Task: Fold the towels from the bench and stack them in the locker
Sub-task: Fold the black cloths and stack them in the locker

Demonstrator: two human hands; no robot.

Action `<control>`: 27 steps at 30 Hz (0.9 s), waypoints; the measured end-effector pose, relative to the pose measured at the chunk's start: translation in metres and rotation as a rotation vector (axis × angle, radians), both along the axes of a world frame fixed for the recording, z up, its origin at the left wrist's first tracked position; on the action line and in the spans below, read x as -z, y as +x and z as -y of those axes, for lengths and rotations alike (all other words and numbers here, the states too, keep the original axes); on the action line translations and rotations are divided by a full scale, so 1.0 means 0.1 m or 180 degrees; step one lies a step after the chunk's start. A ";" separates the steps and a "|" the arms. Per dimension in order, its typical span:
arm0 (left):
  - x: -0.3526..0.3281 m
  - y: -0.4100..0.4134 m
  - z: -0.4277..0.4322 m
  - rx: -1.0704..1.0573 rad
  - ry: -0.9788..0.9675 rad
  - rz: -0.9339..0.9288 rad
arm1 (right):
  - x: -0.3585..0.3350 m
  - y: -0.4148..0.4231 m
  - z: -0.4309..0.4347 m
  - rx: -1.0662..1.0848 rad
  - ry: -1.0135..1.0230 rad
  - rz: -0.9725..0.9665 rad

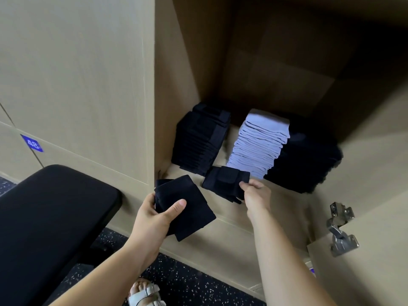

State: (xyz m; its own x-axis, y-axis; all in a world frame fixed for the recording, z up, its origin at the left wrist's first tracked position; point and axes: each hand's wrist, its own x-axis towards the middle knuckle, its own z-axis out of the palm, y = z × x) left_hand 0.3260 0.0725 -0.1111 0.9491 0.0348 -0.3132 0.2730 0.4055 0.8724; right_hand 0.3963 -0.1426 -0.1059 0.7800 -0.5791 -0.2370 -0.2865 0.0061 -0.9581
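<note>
My left hand (154, 214) grips a folded dark navy towel (189, 206) at the front left corner of the open locker (276, 208), thumb on top. My right hand (256, 193) pinches the edge of a second folded navy towel (223, 183), which lies on the locker floor in front of the stacks. Inside stand a tall stack of navy towels (198, 140) on the left, a leaning stack of light lavender towels (258, 146) in the middle, and a dark pile (309, 160) on the right, partly in shadow.
A black padded bench (50, 217) sits at the lower left beside the locker wall. The locker door with its metal hinge (340, 230) stands open on the right. A closed locker marked 48 (32, 143) is at the left. My sandalled foot (143, 293) is on the speckled floor.
</note>
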 end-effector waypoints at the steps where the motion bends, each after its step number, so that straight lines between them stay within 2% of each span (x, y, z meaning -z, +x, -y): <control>1: 0.00 0.00 0.00 0.0007 -0.0010 0.0009 | 0.01 0.01 -0.01 0.0019 -0.0026 -0.0021; 5: 0.00 0.00 -0.01 0.0011 -0.0013 0.0032 | 0.06 0.03 -0.04 0.0098 -0.0165 -0.0032; 12: -0.04 -0.02 -0.01 -0.0009 0.0002 0.0058 | 0.09 -0.05 -0.02 -0.0173 -0.1152 -0.0047; 16: -0.06 -0.06 -0.01 -0.0047 -0.0026 0.0055 | 0.07 -0.24 -0.03 -0.0043 -0.1634 0.0031; 19: -0.09 -0.10 0.01 -0.0064 -0.0029 0.0035 | -0.03 -0.51 -0.20 -0.0222 -0.1135 0.0392; 22: -0.13 -0.16 0.05 -0.0107 -0.0012 0.0056 | -0.19 -0.80 -0.45 -0.1197 -0.0353 0.0453; 24: -0.16 -0.21 0.07 -0.0122 0.0000 0.0079 | -0.26 -0.93 -0.56 -0.1627 -0.0419 0.0427; 27: -0.22 -0.31 0.09 -0.0117 0.0036 0.0109 | -0.31 -1.04 -0.64 -0.1697 -0.0587 0.0550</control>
